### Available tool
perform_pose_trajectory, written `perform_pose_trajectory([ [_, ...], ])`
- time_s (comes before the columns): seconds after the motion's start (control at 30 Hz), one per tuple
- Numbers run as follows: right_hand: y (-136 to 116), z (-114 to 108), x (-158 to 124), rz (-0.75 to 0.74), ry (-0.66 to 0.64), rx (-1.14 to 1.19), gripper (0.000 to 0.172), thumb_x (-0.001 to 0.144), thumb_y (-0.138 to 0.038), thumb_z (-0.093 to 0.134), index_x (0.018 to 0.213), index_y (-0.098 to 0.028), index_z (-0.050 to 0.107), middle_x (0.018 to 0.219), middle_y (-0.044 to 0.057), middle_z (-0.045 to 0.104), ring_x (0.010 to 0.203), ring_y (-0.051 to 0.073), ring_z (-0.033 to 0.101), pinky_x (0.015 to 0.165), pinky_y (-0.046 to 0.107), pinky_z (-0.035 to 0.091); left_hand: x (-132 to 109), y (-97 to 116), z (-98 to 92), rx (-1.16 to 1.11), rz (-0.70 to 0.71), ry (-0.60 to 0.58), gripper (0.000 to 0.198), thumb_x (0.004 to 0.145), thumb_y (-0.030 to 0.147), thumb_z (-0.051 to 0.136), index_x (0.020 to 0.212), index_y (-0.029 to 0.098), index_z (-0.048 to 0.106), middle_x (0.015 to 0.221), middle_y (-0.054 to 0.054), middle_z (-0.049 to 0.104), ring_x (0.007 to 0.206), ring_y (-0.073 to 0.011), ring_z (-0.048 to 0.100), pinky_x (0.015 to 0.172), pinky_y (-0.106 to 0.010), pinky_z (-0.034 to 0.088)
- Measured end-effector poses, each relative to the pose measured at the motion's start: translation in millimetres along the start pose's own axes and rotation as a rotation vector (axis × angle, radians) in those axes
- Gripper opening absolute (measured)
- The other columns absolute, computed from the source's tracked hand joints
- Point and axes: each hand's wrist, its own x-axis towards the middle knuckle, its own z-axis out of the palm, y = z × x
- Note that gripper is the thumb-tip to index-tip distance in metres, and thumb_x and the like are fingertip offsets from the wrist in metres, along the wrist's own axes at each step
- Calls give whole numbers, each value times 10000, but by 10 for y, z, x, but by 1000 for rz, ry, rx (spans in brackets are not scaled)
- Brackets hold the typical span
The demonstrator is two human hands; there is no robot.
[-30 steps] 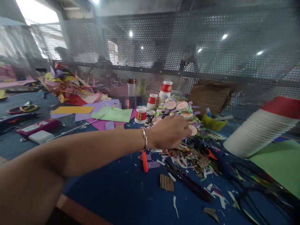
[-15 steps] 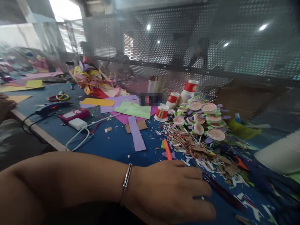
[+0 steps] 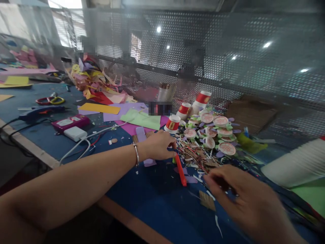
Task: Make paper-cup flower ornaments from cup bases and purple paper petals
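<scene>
My left hand (image 3: 160,145), with a silver bangle on the wrist, reaches over the blue table. Its fingers curl down with a gap to the thumb, close to the top end of a slim orange tool (image 3: 181,170); I cannot tell whether it touches it. Partly under that hand lies a purple paper strip (image 3: 149,162). My right hand (image 3: 243,198), slightly blurred, hovers at lower right with thumb and fingers loosely curved and apart. Beside its thumb is a small piece of corrugated cardboard (image 3: 207,200). Paper scraps (image 3: 191,154) spread between the hands and beyond.
Paper cups (image 3: 173,124) and a pile of decorated discs (image 3: 220,130) stand behind the scraps. A long stack of white cups (image 3: 296,164) lies at right. Leftward are coloured sheets (image 3: 142,118), a magenta box (image 3: 71,122) with cables, a glue gun (image 3: 40,113) and scissors (image 3: 50,100).
My left hand has drawn back leftward and away from me, uncovering the orange tool and the cardboard piece. My right hand has come into view at lower right.
</scene>
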Motion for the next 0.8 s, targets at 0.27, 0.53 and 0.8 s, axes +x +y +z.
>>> perform_pose_trajectory([
  [0.27, -102, 342, 239, 51, -239, -41, 307, 983, -429, 482, 811, -205, 601, 755, 52, 646, 680, 231, 619, 599, 326, 392, 48, 173, 85, 55, -24, -103, 357, 815, 423, 683, 1038, 145, 702, 1069, -119, 692, 1045, -269, 591, 966, -396, 427],
  [0.53, -151, 304, 232, 214, -282, -38, 203, 903, -289, 501, 740, -202, 587, 688, 33, 634, 597, 186, 573, 555, 292, 308, 107, 185, 98, 55, -83, -90, 312, 745, 344, 672, 995, 156, 680, 1009, -94, 703, 977, -269, 619, 899, -390, 452],
  [0.8, -142, 286, 195, 257, -291, 4, 201, 874, -275, 518, 698, -200, 582, 611, 11, 609, 528, 156, 527, 521, 274, 257, 62, 231, 114, 53, -110, -101, 346, 795, 446, 610, 989, 159, 630, 1011, -104, 691, 932, -249, 628, 788, -349, 472],
])
